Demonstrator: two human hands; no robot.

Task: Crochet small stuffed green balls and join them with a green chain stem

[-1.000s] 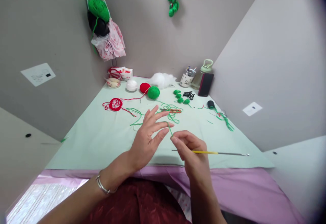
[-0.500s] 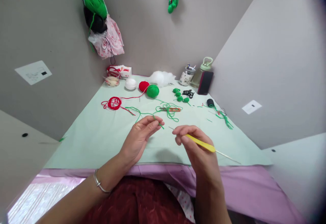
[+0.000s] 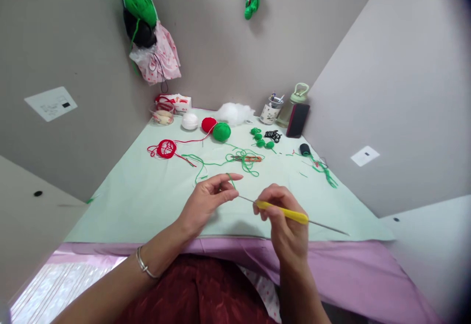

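Note:
My left hand (image 3: 210, 200) pinches a strand of green yarn (image 3: 232, 180) between thumb and fingers, above the pale green table cover (image 3: 140, 201). My right hand (image 3: 281, 218) grips a crochet hook with a yellow handle (image 3: 285, 211), its thin metal tip pointing left and meeting the yarn at my left fingertips. The strand trails back across the cover to a loose green tangle (image 3: 247, 159) and a green yarn ball (image 3: 221, 132).
A red yarn ball (image 3: 208, 124), white ball (image 3: 190, 121), red coil (image 3: 166, 148), white stuffing (image 3: 234, 113), small green crocheted pieces (image 3: 262, 139), cup of pens (image 3: 270, 111), bottle (image 3: 292, 106) and phone (image 3: 298, 120) line the far side. Partition walls enclose the desk; yarn bags (image 3: 147, 29) hang on the left wall.
My left hand closed from spread fingers into a pinch on the green strand. My right hand turned the hook so its tip now reaches the left fingertips.

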